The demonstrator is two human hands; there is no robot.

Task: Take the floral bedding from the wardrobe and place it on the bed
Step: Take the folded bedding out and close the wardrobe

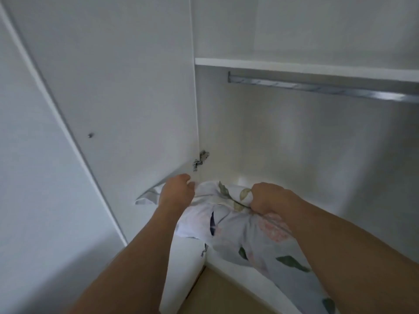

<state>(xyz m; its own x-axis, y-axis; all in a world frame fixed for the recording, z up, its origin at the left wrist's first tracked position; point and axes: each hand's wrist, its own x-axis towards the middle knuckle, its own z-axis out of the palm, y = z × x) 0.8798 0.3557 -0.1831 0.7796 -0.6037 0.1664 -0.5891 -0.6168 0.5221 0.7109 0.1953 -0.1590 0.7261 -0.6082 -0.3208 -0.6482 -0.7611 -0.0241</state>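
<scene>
Wardrobe door (118,87) swung open on the left, hinge (200,158) visible at its inner edge. Left hand (176,193) has its grip clamped on a bunched white edge of the floral bedding (249,236), fingers curled into the cloth right beside the door's lower corner. The bedding sits between the two hands at the wardrobe's front edge: part bunched up inside the compartment, the rest trailing down and out toward the bottom right over the wood-tone floor (217,291). Right hand (269,198) also has its grip closed on the fabric, fist tight around a gathered fold with the leaf print. Above on the right, shelf (294,66) and a bare metal hanging rail (317,86). Status, as I read it: grab done, extraction partway through, bedding not yet clear of the wardrobe. Left to do: pull it fully out, carry it over, set it on the bed. Bed not in view, so can't say where it lies from here.
</scene>
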